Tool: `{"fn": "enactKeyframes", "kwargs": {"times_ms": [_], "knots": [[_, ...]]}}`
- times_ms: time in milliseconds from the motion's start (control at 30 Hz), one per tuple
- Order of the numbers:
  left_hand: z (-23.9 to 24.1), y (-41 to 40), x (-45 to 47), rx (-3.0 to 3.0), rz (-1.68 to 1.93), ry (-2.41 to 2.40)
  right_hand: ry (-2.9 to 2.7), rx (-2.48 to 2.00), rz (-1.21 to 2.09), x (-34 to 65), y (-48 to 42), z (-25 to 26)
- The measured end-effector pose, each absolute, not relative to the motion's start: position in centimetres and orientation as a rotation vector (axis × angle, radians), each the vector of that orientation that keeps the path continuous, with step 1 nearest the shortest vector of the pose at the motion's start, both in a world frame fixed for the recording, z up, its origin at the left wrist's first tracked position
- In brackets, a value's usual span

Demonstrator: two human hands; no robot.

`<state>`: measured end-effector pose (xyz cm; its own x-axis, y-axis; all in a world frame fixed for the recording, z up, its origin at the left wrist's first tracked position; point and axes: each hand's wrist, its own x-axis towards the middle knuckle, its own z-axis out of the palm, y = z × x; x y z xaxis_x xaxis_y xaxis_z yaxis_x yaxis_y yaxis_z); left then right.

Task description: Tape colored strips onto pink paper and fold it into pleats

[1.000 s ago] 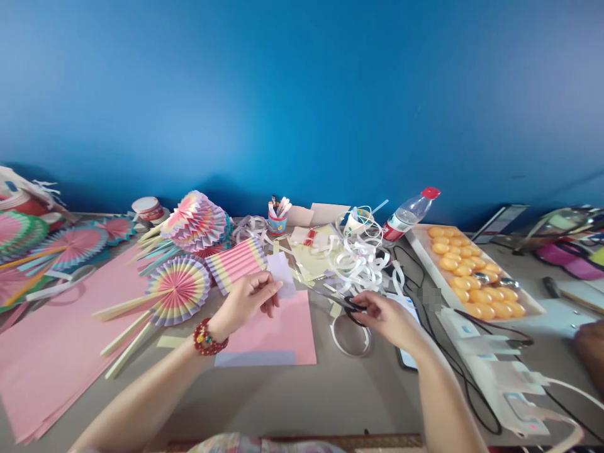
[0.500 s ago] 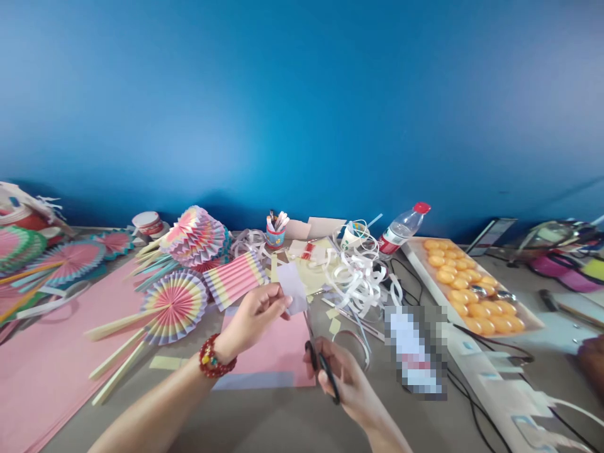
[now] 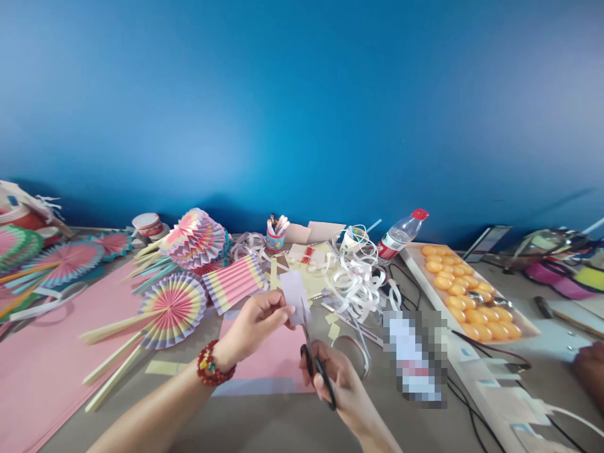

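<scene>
My left hand [image 3: 258, 321], with a red bead bracelet [image 3: 212, 363] on the wrist, pinches a small pale lilac piece of paper [image 3: 294, 290] by its lower left part. In my right hand [image 3: 337, 374] is a pair of black-handled scissors [image 3: 307, 352]. Their blades point up and meet the paper's right lower edge; whether they have cut into it I cannot tell. Below both hands a pink sheet [image 3: 268, 355] with a lilac band lies on the table. A pleated pink and yellow paper [image 3: 236, 283] rests behind my left hand.
Finished paper fans [image 3: 174, 311] with sticks lie to the left beside large pink sheets [image 3: 56, 352]. White paper strips [image 3: 361, 283] heap up ahead. A bottle [image 3: 401, 236], a tray of orange balls [image 3: 531, 330] and cables stand right. Another person's hand [image 3: 589, 371] shows at the right edge.
The scissors have moved up against the paper's right edge, their blades now over it. The lilac paper has turned slightly and sits a little lower.
</scene>
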<state>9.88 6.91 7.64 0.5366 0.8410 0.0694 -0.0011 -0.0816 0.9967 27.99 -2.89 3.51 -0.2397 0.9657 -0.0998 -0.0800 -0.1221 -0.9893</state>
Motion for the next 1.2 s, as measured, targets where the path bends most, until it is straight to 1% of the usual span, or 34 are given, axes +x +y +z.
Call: {"fn": "enactKeyframes", "kwargs": {"times_ms": [933, 1200], "knots": [[7.8, 7.1, 9.6, 1.562, 0.822, 0.744, -1.274, -1.112, 1.441, 27.8, -2.9, 2.4], [7.8, 7.2, 9.6, 1.543, 0.812, 0.735, -1.270, -1.176, 1.417, 27.7, -2.9, 2.4]]}}
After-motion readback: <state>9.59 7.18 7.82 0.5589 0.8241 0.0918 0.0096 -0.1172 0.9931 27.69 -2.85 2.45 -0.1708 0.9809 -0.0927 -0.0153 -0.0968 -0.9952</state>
